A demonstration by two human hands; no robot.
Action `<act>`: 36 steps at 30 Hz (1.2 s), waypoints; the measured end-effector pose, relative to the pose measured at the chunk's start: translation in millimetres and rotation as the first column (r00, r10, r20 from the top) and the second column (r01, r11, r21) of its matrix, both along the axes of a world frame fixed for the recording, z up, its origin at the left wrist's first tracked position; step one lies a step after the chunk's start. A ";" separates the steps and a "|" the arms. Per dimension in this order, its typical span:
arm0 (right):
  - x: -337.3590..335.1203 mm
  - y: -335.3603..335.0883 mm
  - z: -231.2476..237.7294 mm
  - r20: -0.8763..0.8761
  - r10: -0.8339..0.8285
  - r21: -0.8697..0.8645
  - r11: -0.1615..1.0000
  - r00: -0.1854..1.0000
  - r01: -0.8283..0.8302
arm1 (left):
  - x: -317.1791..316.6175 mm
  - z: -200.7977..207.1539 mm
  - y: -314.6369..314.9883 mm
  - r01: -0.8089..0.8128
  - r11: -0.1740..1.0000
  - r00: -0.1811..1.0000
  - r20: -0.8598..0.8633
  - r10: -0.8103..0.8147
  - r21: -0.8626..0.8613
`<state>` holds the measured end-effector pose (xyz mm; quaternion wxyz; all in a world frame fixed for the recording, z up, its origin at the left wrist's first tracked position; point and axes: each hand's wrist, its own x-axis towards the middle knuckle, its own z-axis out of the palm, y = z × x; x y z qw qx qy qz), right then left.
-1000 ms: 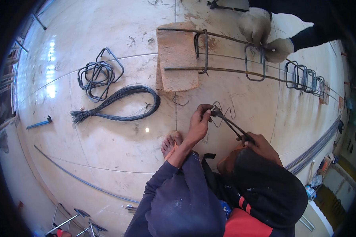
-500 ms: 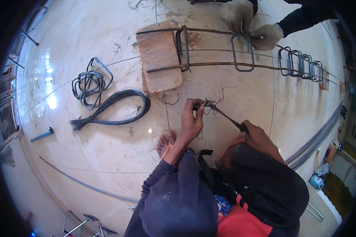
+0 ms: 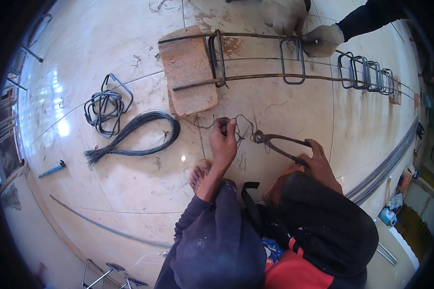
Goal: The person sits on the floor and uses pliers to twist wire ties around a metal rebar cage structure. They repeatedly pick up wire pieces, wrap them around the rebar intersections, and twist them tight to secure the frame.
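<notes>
The left hand (image 3: 223, 146) pinches a thin wire (image 3: 247, 120) between thumb and fingers. The right hand (image 3: 320, 167) grasps the pincers (image 3: 258, 137) by their spread handles. Wire and pincers are positioned over the tiled floor (image 3: 130, 188), near the steel-bar frame (image 3: 255, 76).

Pincers (image 3: 266, 138) now spread at the handles, left hand (image 3: 223, 145) drawn away from their head

I count two rods (image 3: 185, 39) atop the brick block (image 3: 188, 67), one wire bundle (image 3: 106, 148) lower-left of it, two gloves (image 3: 322, 42) right, one pincer tool (image 3: 259, 137) lower-right.
</notes>
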<state>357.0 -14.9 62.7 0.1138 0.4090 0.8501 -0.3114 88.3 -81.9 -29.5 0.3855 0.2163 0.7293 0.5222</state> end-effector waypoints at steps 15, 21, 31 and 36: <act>7.5 3.0 19.5 0.171 -0.463 -0.145 0.861 0.869 0.487 | -27.1 10.8 -21.6 0.188 0.962 0.874 0.481 -0.071 -0.198; -54.0 42.7 31.4 -0.008 0.204 0.162 0.966 0.979 -0.200 | -20.1 -6.9 -50.8 0.394 0.869 0.884 0.382 -0.270 -0.298; -122.5 102.1 57.1 0.221 0.398 0.657 0.613 0.890 -0.438 | -31.3 -6.1 -56.2 0.248 0.929 0.957 0.220 -0.191 -0.273; -145.5 136.7 74.9 0.507 0.368 0.675 0.394 0.780 -0.624 | -29.4 -5.2 -53.1 0.243 0.943 0.950 0.252 -0.184 -0.228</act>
